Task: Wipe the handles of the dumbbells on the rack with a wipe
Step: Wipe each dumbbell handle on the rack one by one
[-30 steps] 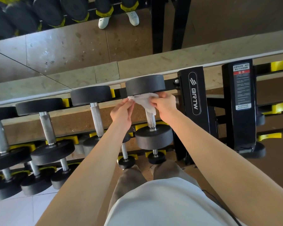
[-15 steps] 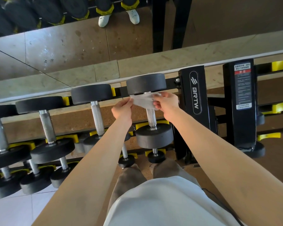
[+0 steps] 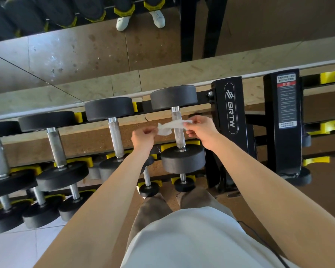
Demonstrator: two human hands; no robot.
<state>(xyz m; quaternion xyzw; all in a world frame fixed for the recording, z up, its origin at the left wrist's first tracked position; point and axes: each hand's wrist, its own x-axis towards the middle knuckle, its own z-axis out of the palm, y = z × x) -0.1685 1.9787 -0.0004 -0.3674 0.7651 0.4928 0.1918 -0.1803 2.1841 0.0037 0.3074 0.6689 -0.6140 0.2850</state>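
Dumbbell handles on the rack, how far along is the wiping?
Done: no handle looks visibly finished. In hand: left hand and right hand pinch the wipe across the rightmost top-row handle. Left: the neighbouring handles and the lower rows.

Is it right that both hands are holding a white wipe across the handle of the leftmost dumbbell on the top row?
Not quite. In the head view the left hand and right hand hold the white wipe across the handle of the rightmost dumbbell on the top row, beside the black BRTW post, not the leftmost.
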